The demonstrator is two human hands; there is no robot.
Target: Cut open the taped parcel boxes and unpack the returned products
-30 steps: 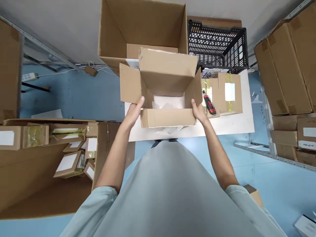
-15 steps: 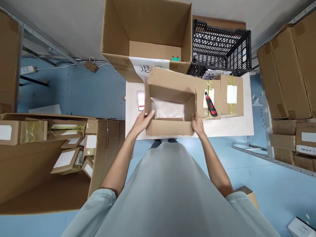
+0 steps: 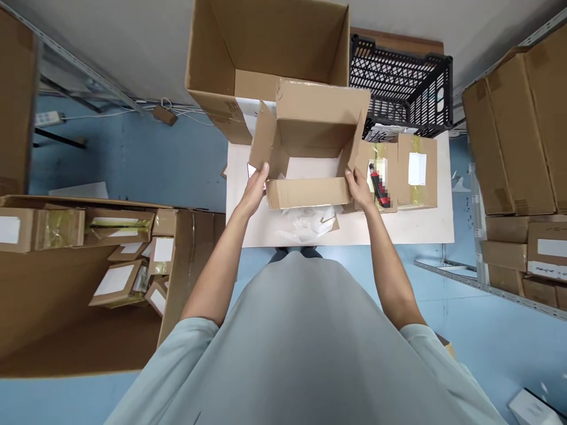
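An open cardboard box (image 3: 316, 139) with its flaps spread is tilted above the front of the white table (image 3: 248, 227). My left hand (image 3: 256, 188) grips its near left corner, and my right hand (image 3: 358, 186) is closed on the near right corner. Through the box a pale surface shows, which looks like the tabletop. Crumpled clear plastic wrapping (image 3: 305, 225) lies on the table just below the box's near flap. To the right of my right hand, a red and black box cutter (image 3: 380, 188) rests on a taped carton (image 3: 391, 154); part of it is pixelated.
Behind stands a large open carton (image 3: 212, 112), with a black plastic crate (image 3: 401, 82) to its right. Another taped carton (image 3: 427, 165) sits on the table's right side. On the left, a big carton (image 3: 190, 260) contains several small labelled boxes. Stacked cartons (image 3: 509, 136) fill the right shelf.
Both hands have raised the box and moved it away from me, over the table. The clear plastic seen inside it before now lies on the tabletop beneath its near side.
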